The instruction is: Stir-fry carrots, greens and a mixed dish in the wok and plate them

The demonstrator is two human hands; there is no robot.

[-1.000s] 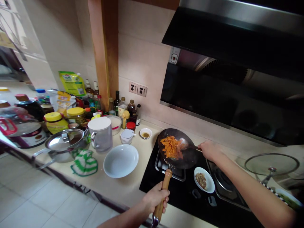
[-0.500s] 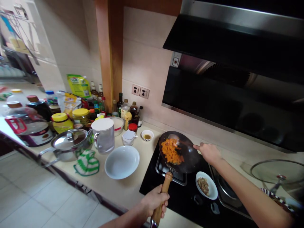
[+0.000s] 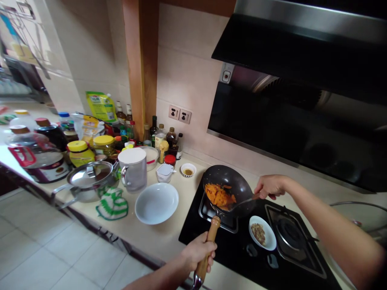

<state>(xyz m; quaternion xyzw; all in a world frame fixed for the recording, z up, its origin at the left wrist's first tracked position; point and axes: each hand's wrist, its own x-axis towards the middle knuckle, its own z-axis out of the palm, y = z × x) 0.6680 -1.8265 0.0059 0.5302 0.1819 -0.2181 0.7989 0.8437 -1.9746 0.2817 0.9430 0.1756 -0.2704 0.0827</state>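
Observation:
A dark wok (image 3: 234, 183) sits tilted over the left burner of the black gas hob (image 3: 238, 241), with orange carrot slices (image 3: 219, 195) piled at its near side. My left hand (image 3: 198, 251) is closed round the wok's wooden handle (image 3: 208, 245). My right hand (image 3: 270, 186) grips a metal spatula (image 3: 242, 202) whose blade reaches under the carrots. A small white dish of brown meat pieces (image 3: 262, 233) rests on the hob just right of the wok.
An empty white bowl (image 3: 156, 203) lies on the beige counter left of the hob, with a white jug (image 3: 133, 168), a lidded steel pan (image 3: 87, 181), a striped cloth (image 3: 112, 204), jars and sauce bottles (image 3: 163, 139) behind. A glass lid (image 3: 361, 213) lies far right. A black range hood (image 3: 302, 52) hangs above.
My right hand has drawn back and risen, and the spatula now scoops under the carrots at the wok's near side. The wok has tilted toward me. My left hand stays on the handle.

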